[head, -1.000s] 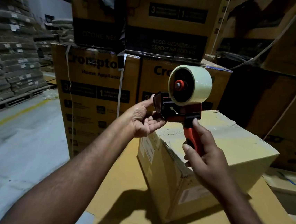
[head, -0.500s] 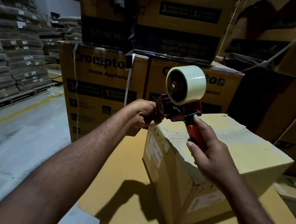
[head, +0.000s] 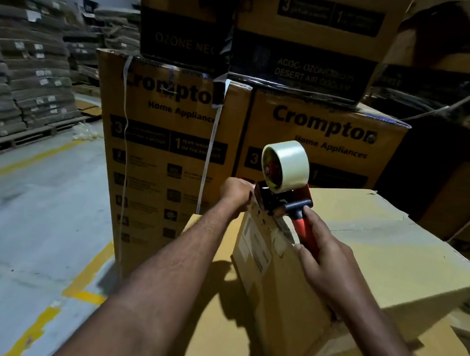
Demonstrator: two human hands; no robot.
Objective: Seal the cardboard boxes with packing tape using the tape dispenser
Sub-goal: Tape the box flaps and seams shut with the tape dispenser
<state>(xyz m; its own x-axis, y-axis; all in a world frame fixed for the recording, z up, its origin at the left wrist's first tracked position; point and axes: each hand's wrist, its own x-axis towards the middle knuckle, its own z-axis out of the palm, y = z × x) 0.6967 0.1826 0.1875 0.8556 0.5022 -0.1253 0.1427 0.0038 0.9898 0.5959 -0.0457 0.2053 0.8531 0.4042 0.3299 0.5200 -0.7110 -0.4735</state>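
Note:
A plain cardboard box (head: 378,257) sits on a larger flat carton (head: 214,319). My right hand (head: 325,267) grips the red handle of the tape dispenser (head: 283,199), which carries a pale tape roll (head: 289,163). The dispenser's black front rests at the box's far left top corner. My left hand (head: 235,192) is curled at the dispenser's front and appears to pinch the tape end there; the tape itself is hard to see.
Tall stacked Crompton cartons (head: 167,148) stand right behind the box, with more dark cartons (head: 447,141) at the right. Grey floor with yellow lines (head: 37,216) lies at the left. Stacked sacks on pallets (head: 17,70) fill the far left.
The dispenser has come down from above the box to its far left top corner. My left hand has closed at the dispenser's front and moved down with it.

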